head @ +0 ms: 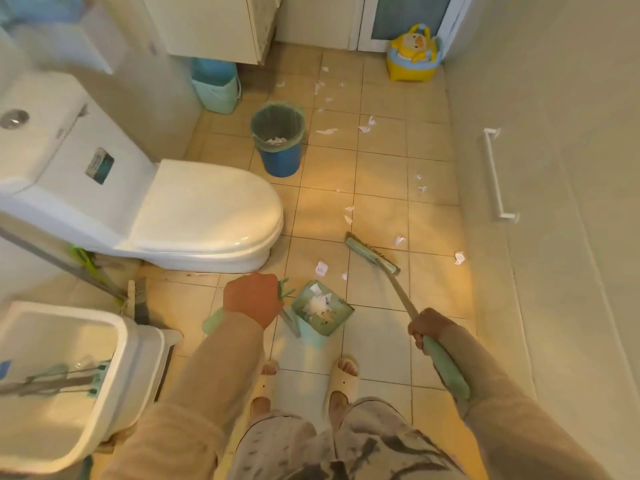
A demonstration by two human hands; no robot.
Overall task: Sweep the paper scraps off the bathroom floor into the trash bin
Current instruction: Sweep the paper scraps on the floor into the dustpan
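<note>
My left hand (252,298) grips the handle of a green dustpan (322,308) that rests on the tiled floor in front of my feet, with white paper scraps in it. My right hand (425,328) holds the green grip of a broom, whose head (372,253) lies on the floor beyond the dustpan to the right. Several white paper scraps lie around: one (321,268) between broom head and dustpan, one (459,258) near the right wall, others (326,131) farther off. The blue trash bin (279,140) with a green liner stands beyond the toilet and holds some paper.
A white toilet (207,216) fills the left side. A white washbasin (69,375) is at the lower left. A light blue basket (216,86) stands under a cabinet. A yellow child's potty (414,55) sits by the far door. A towel bar (497,174) is on the right wall.
</note>
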